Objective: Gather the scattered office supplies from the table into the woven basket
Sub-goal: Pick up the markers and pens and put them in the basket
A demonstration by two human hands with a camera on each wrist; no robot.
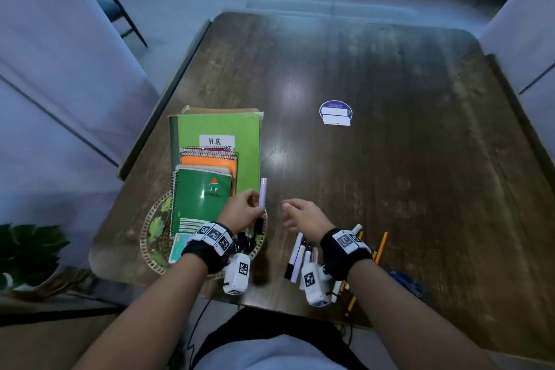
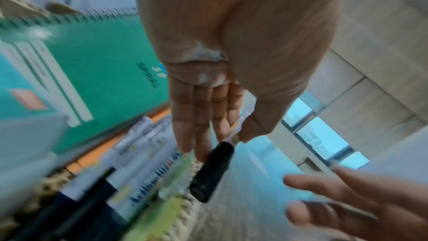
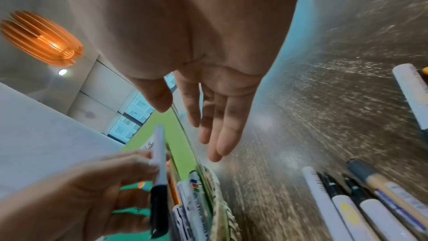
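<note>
My left hand pinches a white marker with a black cap between thumb and fingers, over the right rim of the woven basket. In the left wrist view the marker's black cap points down beside the left hand. The basket holds a green spiral notebook, an orange one, a big green book and several markers. My right hand hovers just right of it, fingers relaxed and empty. More markers lie on the table near my right wrist.
Yellow pencils and a blue object lie at the front right of the dark wooden table. A round blue sticker sits mid-table. A plant stands on the left.
</note>
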